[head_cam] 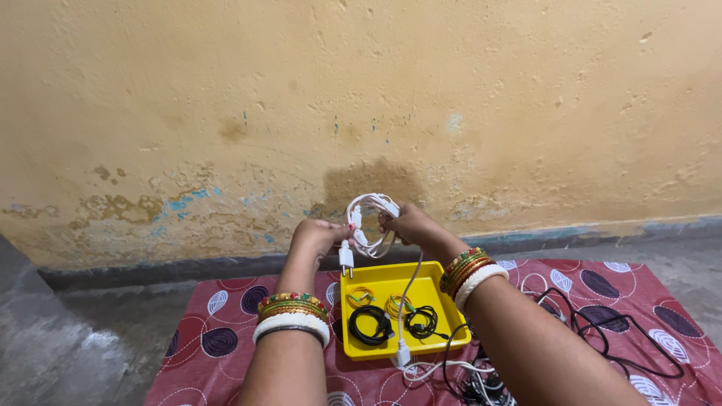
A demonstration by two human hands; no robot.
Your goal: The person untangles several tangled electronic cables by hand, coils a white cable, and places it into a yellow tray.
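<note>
Left hand (320,234) and right hand (410,223) grip white cable coil (370,218), seemingly upright, plug (346,259) pointing down

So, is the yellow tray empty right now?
No, the yellow tray already holds two black coiled cables and two small yellow wire coils, while both hands hold a white cable above it.

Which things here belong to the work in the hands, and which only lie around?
In hand:
white cable coil, held by left hand and right hand
yellow tray with coiled cables

Lying about:
loose black cables
patterned red cloth
</note>
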